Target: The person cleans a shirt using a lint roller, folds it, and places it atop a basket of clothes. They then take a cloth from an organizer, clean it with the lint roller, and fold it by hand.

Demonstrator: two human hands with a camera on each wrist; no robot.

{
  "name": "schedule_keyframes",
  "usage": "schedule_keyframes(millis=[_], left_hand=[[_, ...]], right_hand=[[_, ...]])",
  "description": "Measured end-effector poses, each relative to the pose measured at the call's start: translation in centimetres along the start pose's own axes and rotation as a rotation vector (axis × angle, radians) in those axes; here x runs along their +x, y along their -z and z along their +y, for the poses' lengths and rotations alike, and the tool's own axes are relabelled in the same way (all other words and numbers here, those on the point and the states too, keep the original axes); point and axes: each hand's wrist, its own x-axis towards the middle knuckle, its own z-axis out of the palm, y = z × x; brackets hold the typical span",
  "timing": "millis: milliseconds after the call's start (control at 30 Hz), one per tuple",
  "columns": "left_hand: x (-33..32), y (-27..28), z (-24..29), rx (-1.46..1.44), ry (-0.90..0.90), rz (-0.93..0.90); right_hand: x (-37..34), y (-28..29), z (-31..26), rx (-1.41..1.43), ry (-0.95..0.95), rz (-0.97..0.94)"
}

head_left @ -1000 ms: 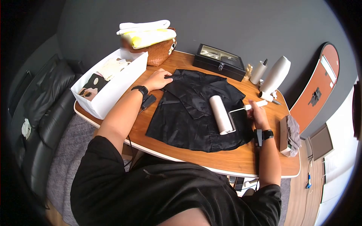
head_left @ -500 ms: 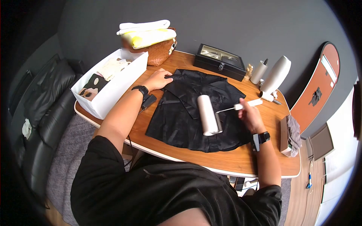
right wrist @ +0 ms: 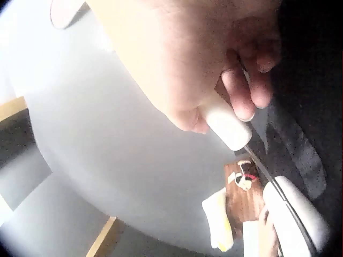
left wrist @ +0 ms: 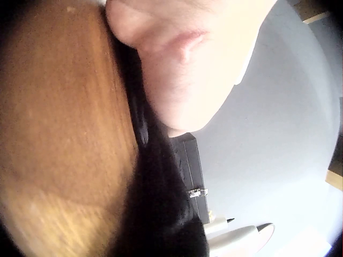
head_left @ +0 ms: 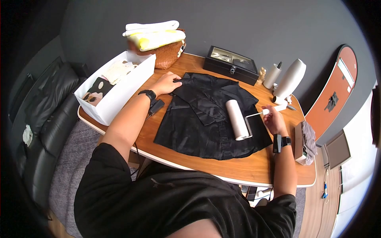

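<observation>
Wooden tabletop, creased glossy black garment, right fingers gripping white roller, left fingers unclear

- black, glossy fabric garment, creased, spread on the brown wooden bench
- white cylindrical roller with thin metal arm, slanting over the garment

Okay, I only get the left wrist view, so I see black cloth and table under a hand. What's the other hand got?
Observer: The right hand grips the white handle of a roller.
Operator: Where's the roller compared with the cloth?
Observer: In the head view it's over the black cloth, toward the right side.
Operator: And what's past the left forearm, out to the person's left?
Observer: A white box, open at the top.
</observation>
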Motion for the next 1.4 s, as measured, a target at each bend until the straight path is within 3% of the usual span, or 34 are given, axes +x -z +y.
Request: schedule_keyframes(millis=[133,267,533,700,900,1133,1333,1400], left_hand=[[0.1,0.0,0.0,0.007,0.008,-0.012],[0.0,-0.1,0.0,0.005,0.016,-0.011],[0.1,-0.1,-0.2,0.012,-0.014,0.005],[-0.1,0.0,0.1,0.005,-0.007,0.001],[-0.2,0.2,0.3,0.007,-0.002,-0.01],[0.1,0.0,-0.2,-0.003,-0.012,-0.014],[0.1,-0.1,-0.1,0.0,-0.012,0.004],[0.0,0.0,0.1,-0.001,-0.011,-0.002]], right_hand=[[0.8,4.0,-0.5,-0.044,-0.034,0.067],[-0.1,2.0,-0.8,-0.039,0.015,0.088],[-3.8,-7.9,1.2,-0.346,0.078,-0.344],[-4.0,-8.6,1.4,-0.264,0.021,-0.365],[-1.3,-3.2,0.8,-0.127,-0.02,-0.232],[2.4,5.0,1.2,-0.066,-0.015,0.084],[3.4,6.9,1.0,-0.11,0.087,0.146],[2.8,5.1,1.0,-0.102,0.124,0.14]])
